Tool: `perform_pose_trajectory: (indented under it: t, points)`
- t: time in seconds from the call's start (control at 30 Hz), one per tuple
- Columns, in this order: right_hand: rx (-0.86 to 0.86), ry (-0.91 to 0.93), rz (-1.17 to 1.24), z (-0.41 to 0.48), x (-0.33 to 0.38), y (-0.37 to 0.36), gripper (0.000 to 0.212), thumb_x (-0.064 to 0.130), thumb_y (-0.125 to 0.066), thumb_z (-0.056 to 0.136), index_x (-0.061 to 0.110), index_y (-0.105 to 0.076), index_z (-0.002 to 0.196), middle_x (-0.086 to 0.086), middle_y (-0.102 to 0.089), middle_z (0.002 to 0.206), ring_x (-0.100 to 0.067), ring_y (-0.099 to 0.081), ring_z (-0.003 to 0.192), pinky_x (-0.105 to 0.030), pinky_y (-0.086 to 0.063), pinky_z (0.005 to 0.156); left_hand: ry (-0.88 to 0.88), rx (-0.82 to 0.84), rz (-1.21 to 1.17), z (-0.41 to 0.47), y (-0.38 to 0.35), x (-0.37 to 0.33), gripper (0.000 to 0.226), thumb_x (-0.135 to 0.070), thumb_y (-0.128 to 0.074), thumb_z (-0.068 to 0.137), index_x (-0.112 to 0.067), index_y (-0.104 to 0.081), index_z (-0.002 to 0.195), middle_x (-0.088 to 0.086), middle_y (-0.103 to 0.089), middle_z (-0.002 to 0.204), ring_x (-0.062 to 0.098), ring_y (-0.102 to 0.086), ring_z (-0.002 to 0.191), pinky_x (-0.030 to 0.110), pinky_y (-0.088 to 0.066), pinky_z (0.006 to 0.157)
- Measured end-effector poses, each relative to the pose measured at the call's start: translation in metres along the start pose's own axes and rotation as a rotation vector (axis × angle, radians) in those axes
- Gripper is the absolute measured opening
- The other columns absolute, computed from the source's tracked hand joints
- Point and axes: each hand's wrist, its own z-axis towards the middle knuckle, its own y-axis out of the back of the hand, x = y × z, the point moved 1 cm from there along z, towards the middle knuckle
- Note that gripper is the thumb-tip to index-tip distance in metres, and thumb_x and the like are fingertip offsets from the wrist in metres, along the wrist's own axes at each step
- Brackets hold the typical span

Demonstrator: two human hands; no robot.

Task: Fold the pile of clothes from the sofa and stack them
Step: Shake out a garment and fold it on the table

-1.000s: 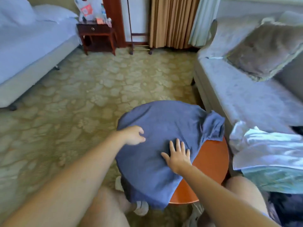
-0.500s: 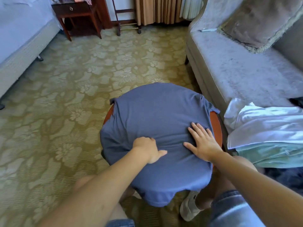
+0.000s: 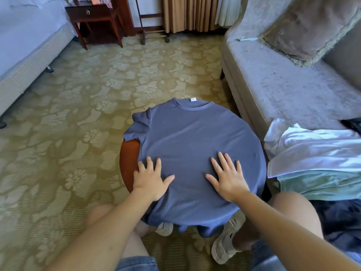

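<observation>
Lying flat at frame centre, the blue T-shirt [image 3: 195, 145] covers the round wooden table [image 3: 130, 159]. Left hand [image 3: 149, 178] and right hand [image 3: 227, 177] press its lower part, fingers spread straight, gripping nothing.

The floor is a soft carpet [image 3: 88, 98], yellow-green with big pale flowers on it. On the left stands a bed [image 3: 25, 47] with a light blue sheet. Beside it is a small dark wood night table [image 3: 91, 13] with one drawer. By the far wall hang tan curtains [image 3: 187, 12] with a thin white curtain [image 3: 226, 10] next to them. On the right is a gray sofa [image 3: 277, 89] with a brown cushion [image 3: 304, 30] leaning on its back. A round red-brown counter [image 3: 129, 163] stands near the sofa. The room is bright.
</observation>
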Motion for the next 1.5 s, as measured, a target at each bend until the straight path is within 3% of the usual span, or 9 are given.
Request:
perform_pose_trajectory:
  t: [0.13,0.23,0.4,0.6,0.87,1.17,1.3,1.4,1.5]
  points:
    - [-0.186,-0.038,-0.021,0.010,-0.013,0.009,0.070,0.067,-0.027,0.090,0.014,-0.065,0.116,-0.013,-0.057,0.117,-0.039,-0.053,0.112,-0.060,-0.029,0.108,-0.007,-0.082,0.012,0.012,0.028,-0.002,0.076,-0.070,-0.021,0.093,-0.013,-0.039,0.139,0.012,-0.046,0.140,0.034,-0.050,0.123,0.039,-0.042,0.091]
    - [-0.156,-0.108,-0.021,0.039,0.011,0.026,0.056,0.055,-0.044,0.094,0.013,-0.053,0.130,-0.018,-0.040,0.140,-0.039,-0.033,0.133,-0.060,-0.016,0.114,0.037,-0.167,-0.078,0.041,0.037,0.016,0.061,-0.060,-0.035,0.096,-0.014,-0.043,0.135,0.013,-0.044,0.136,0.034,-0.044,0.124,0.043,-0.042,0.094]
    - [0.003,0.066,0.002,0.099,0.076,0.032,0.070,0.060,-0.024,0.098,0.023,-0.006,0.155,-0.004,0.011,0.162,-0.026,0.015,0.148,-0.054,0.000,0.117,0.242,-0.227,-0.304,0.074,0.022,0.057,0.068,-0.059,-0.035,0.096,-0.024,-0.020,0.152,0.012,-0.009,0.159,0.035,-0.009,0.146,0.051,-0.021,0.113]
    - [0.034,0.111,-0.041,0.133,0.105,0.008,0.071,0.066,-0.011,0.095,0.030,0.001,0.155,0.000,0.012,0.162,-0.023,0.016,0.148,-0.056,0.004,0.118,0.585,-0.182,-0.983,0.114,0.024,0.102,0.080,-0.057,-0.047,0.094,-0.024,-0.008,0.156,0.012,-0.020,0.159,0.037,-0.027,0.142,0.050,-0.032,0.108]
    - [0.030,0.051,-0.072,0.152,0.107,0.010,0.071,0.067,-0.011,0.094,0.032,0.002,0.154,0.001,0.012,0.162,-0.021,0.014,0.149,-0.055,0.002,0.118,0.476,-0.427,-0.877,0.115,0.014,0.107,0.073,-0.037,-0.064,0.090,-0.024,-0.026,0.151,0.011,-0.039,0.147,0.032,-0.036,0.135,0.050,-0.037,0.107]
    - [0.032,0.052,-0.109,0.134,0.106,0.009,0.073,0.066,-0.008,0.093,0.028,0.002,0.155,0.001,0.011,0.163,-0.023,0.013,0.149,-0.053,0.001,0.119,0.404,-0.003,-1.529,0.111,0.005,0.120,0.092,-0.031,-0.062,0.094,-0.034,0.008,0.154,0.000,-0.015,0.162,0.028,-0.030,0.143,0.046,-0.035,0.112]
    - [0.028,0.045,-0.117,0.132,0.105,0.009,0.074,0.066,-0.007,0.091,0.029,0.001,0.155,0.001,0.010,0.163,-0.022,0.013,0.149,-0.053,0.001,0.119,0.290,-0.135,-1.541,0.117,0.010,0.121,0.080,-0.007,-0.056,0.096,-0.037,-0.010,0.154,-0.003,-0.019,0.160,0.023,-0.035,0.140,0.037,-0.041,0.107]
    - [0.039,0.049,-0.123,0.133,0.108,0.008,0.074,0.066,-0.009,0.092,0.028,0.002,0.155,0.000,0.012,0.162,-0.023,0.015,0.148,-0.054,0.002,0.119,0.273,-0.221,-1.398,0.124,0.014,0.122,0.068,-0.003,-0.050,0.098,-0.025,-0.018,0.155,0.000,-0.019,0.160,0.010,-0.049,0.119,0.009,-0.045,0.077]
    - [0.040,0.056,-0.126,0.138,0.118,0.009,0.074,0.066,-0.011,0.094,0.026,0.002,0.155,-0.001,0.013,0.162,-0.024,0.016,0.148,-0.055,0.002,0.119,0.307,-0.275,-1.293,0.130,0.022,0.132,0.075,-0.016,-0.059,0.096,-0.021,-0.014,0.156,0.003,-0.012,0.162,0.022,-0.030,0.142,0.028,-0.042,0.097]
